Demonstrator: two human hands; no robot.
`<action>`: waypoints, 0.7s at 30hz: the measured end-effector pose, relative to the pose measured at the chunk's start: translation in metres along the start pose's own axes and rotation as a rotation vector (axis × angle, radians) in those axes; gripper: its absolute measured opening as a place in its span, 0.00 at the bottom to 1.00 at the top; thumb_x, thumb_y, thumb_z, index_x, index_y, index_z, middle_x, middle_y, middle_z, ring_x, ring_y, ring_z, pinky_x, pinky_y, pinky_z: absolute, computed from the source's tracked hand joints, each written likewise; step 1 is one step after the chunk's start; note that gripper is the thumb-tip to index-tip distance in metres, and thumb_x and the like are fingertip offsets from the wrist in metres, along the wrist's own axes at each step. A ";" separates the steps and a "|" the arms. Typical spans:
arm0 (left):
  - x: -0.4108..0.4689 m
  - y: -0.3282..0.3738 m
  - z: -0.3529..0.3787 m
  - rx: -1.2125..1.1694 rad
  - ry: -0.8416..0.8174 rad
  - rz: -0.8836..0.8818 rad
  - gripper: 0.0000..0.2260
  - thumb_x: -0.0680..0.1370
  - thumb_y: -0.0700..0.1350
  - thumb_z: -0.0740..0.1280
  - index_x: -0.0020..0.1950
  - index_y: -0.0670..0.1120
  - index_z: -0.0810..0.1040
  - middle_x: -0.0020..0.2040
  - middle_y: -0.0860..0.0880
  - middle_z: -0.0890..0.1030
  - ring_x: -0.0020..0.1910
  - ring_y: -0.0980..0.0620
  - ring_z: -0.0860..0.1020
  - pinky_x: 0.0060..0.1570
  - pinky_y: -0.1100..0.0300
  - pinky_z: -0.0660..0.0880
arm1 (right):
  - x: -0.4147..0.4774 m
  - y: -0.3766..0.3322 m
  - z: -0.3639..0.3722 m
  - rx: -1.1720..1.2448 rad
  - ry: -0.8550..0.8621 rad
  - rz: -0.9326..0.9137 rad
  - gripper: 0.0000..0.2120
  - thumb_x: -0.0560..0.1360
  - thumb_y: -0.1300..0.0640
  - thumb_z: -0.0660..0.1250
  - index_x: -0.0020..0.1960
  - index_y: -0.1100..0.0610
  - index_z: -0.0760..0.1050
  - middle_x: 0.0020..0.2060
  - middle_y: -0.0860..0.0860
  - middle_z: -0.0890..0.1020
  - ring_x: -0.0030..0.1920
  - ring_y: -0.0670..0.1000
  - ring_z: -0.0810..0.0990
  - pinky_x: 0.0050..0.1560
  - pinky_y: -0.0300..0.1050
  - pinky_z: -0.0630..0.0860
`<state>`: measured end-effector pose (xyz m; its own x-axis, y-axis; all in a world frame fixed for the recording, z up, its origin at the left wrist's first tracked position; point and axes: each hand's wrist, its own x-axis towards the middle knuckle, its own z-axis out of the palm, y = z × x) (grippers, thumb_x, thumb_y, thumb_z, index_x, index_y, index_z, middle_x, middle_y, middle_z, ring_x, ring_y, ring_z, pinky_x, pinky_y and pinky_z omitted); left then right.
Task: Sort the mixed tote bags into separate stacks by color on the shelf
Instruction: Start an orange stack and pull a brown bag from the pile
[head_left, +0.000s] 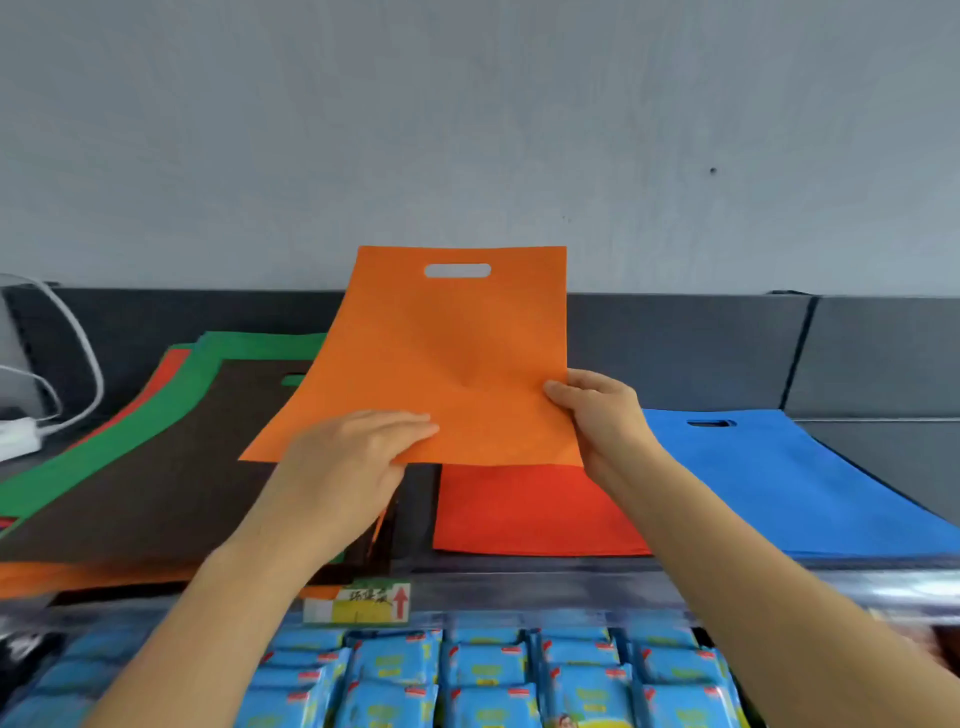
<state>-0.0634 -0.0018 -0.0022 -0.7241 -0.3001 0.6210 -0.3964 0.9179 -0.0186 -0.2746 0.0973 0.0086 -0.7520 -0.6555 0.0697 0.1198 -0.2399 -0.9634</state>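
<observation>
An orange tote bag (447, 358) with a cut-out handle is lifted above the shelf, its handle end pointing away from me. My right hand (602, 415) pinches its right edge, thumb on top. My left hand (348, 462) holds its near edge with fingers laid flat on top and the thumb hidden beneath. Under it lies a red-orange stack (524, 509). A blue stack (779, 483) sits to the right. On the left is the mixed pile: a dark brown bag (156, 483) on top, green (104, 441), red (166, 374) and orange (78, 577) edges showing beneath.
The shelf's front rail (571, 582) carries a price label (358, 603). Below it are rows of blue packets (488, 675). A white cable and adapter (21, 431) lie at the far left. A grey wall (467, 130) backs the shelf.
</observation>
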 end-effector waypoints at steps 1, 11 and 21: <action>0.007 0.011 0.007 -0.004 0.017 0.028 0.25 0.62 0.31 0.75 0.54 0.51 0.83 0.53 0.55 0.83 0.51 0.52 0.82 0.45 0.56 0.78 | 0.001 -0.003 -0.018 0.001 0.023 -0.004 0.06 0.75 0.68 0.65 0.50 0.62 0.79 0.48 0.60 0.83 0.47 0.58 0.82 0.53 0.55 0.79; 0.088 0.198 0.097 -0.099 -0.005 0.299 0.23 0.61 0.35 0.64 0.52 0.54 0.83 0.47 0.58 0.84 0.44 0.58 0.82 0.32 0.63 0.78 | 0.022 -0.040 -0.247 -0.138 0.193 -0.010 0.06 0.76 0.64 0.64 0.48 0.57 0.80 0.46 0.55 0.83 0.45 0.56 0.82 0.47 0.51 0.81; 0.159 0.398 0.185 -0.202 -0.194 0.364 0.27 0.76 0.32 0.56 0.71 0.55 0.69 0.66 0.58 0.74 0.64 0.55 0.72 0.59 0.55 0.72 | 0.058 -0.078 -0.472 -0.412 0.295 -0.001 0.07 0.73 0.64 0.68 0.50 0.58 0.81 0.38 0.53 0.82 0.36 0.53 0.79 0.39 0.45 0.77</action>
<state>-0.4408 0.2681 -0.0556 -0.8959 0.0261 0.4435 0.0078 0.9990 -0.0431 -0.6333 0.4160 -0.0342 -0.9102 -0.4109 0.0516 -0.1018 0.1012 -0.9896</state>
